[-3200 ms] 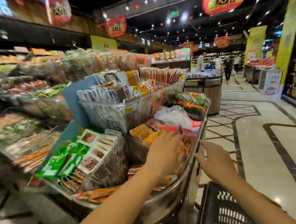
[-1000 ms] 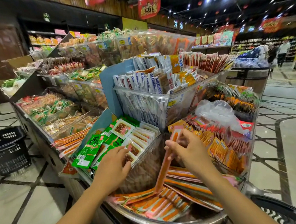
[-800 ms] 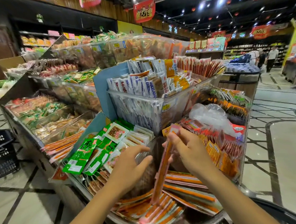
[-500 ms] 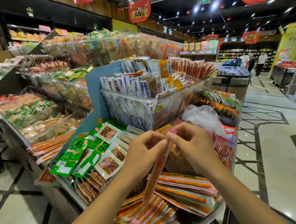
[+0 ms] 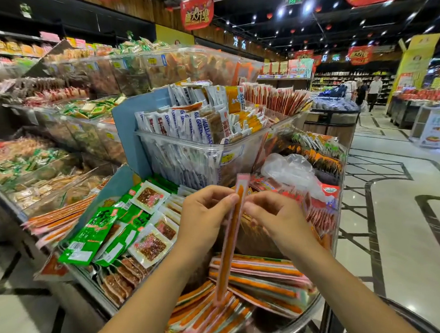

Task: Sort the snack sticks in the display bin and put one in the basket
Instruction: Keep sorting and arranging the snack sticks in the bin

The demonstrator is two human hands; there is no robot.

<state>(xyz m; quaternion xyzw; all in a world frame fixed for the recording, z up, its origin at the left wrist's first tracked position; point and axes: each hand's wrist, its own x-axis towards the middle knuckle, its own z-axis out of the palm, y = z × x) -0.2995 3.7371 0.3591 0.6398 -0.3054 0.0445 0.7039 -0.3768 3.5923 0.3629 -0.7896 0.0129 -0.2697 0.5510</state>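
Observation:
A long orange snack stick (image 5: 229, 245) in a pink wrapper hangs upright in front of me, above the display bin (image 5: 288, 324). My left hand (image 5: 204, 218) pinches its upper part from the left, and my right hand (image 5: 276, 217) pinches it from the right at the same height. Below, several more orange and pink snack sticks (image 5: 259, 282) lie in piles in the round metal bin. A dark curved edge of the basket (image 5: 413, 316) shows at the bottom right.
Green and white snack packets (image 5: 124, 223) fill the tray on the left. A clear bin of white packets (image 5: 194, 147) stands behind my hands, with a plastic bag (image 5: 289, 172) beside it. Tiled aisle floor (image 5: 401, 206) runs along the right; people stand far back.
My right hand lifted one stick up out of the pile. My left hand came off the packets on the left and took hold of the stick too. The view drifted right.

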